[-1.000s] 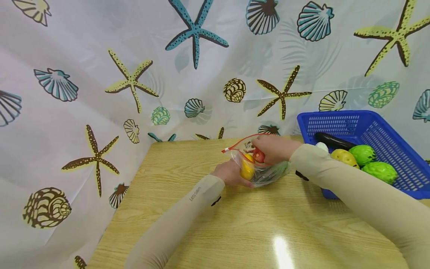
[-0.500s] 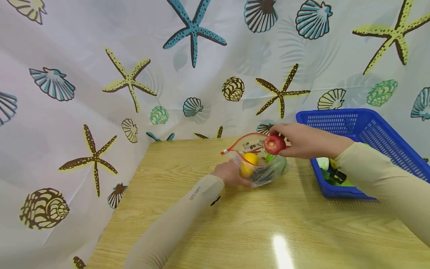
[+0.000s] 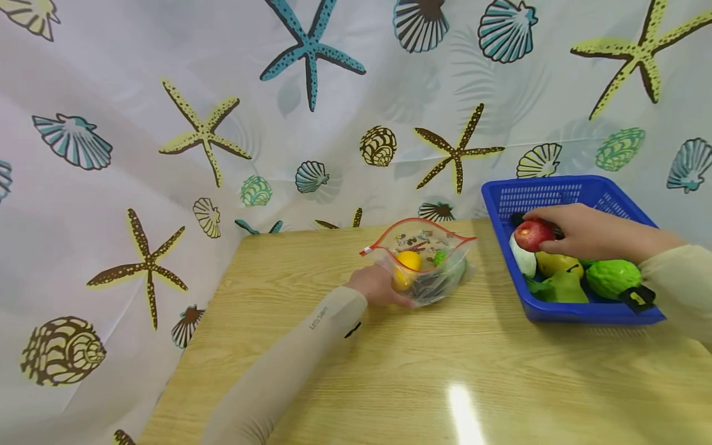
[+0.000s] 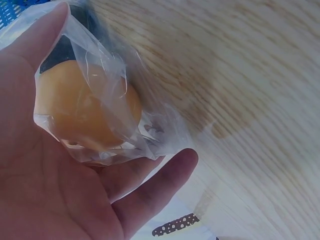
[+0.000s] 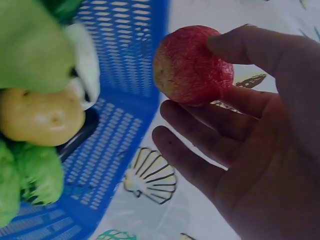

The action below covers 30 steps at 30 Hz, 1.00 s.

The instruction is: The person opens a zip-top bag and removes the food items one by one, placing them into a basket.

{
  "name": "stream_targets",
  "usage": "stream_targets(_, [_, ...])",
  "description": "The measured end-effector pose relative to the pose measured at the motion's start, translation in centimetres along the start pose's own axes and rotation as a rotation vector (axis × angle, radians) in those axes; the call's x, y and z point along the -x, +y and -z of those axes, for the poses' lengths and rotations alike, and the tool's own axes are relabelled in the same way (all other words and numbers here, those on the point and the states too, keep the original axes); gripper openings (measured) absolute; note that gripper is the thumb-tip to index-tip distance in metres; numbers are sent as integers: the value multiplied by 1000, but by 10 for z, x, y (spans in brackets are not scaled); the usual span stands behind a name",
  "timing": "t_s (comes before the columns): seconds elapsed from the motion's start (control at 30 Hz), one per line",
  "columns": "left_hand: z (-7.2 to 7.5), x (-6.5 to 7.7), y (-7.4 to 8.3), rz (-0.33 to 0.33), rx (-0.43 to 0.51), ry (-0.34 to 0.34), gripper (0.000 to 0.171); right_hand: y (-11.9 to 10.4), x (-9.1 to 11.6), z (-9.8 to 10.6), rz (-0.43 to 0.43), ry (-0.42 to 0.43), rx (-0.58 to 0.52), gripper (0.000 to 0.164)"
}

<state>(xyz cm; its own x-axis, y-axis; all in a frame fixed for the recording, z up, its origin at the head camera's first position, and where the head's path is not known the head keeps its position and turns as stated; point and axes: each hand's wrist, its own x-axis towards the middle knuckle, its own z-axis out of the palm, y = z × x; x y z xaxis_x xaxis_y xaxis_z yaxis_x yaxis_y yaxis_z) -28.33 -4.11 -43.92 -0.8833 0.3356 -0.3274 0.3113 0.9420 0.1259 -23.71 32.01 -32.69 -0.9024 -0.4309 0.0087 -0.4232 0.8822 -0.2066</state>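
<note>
Above the blue basket's left part, my right hand holds a red apple between thumb and fingers. The right wrist view shows the apple over the basket's edge. My left hand grips the left side of a clear zip bag with a red seal, which stands with its mouth open on the table. Inside the bag are an orange-yellow fruit, something green and a dark item. In the left wrist view, that fruit shows through the plastic beside my palm.
The blue basket stands at the right of the wooden table. It contains a green pear, a bumpy green item, a yellow round item, a white item and a dark item. A shell-patterned cloth hangs behind.
My right hand has lifted the apple out of the bag's mouth and carried it right, over the basket. The left hand has stayed at the bag.
</note>
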Motion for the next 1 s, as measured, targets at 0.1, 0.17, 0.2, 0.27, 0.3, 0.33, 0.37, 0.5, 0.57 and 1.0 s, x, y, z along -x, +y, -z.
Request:
stream_targets(0.1, [0, 0, -1, 6, 0, -1, 82, 10, 5, -8, -2, -52, -2, 54])
stream_targets(0.17, [0, 1, 0, 9, 1, -2, 83, 15, 7, -12, -4, -80, 2, 54])
stream_targets(0.2, [0, 1, 0, 7, 1, -2, 85, 17, 8, -14, -7, -94, 5, 54])
stream_targets(0.27, [0, 1, 1, 5, 9, 2, 90, 21, 10, -17, -11, -121, 15, 54])
stream_targets(0.3, [-1, 1, 1, 2, 15, 5, 93, 22, 11, -18, -12, -133, 19, 54])
stream_targets(0.33, [-1, 1, 1, 1, 18, 6, 95, 24, 12, -19, -12, -146, 25, 54])
stream_targets(0.37, [-1, 1, 1, 1, 22, 9, 97, 25, 13, -20, -14, -162, 24, 54])
stream_targets(0.5, [-1, 2, 1, 8, 28, 10, 94, 24, 13, -23, -2, -195, 36, 56])
stream_targets(0.57, [-2, 2, 1, 10, 26, 15, 93, 20, 12, -23, 8, -185, 46, 55])
stream_targets(1.0, [-6, 2, 1, -5, 16, 75, 89, -67, -23, -4, 196, 74, 63, 32])
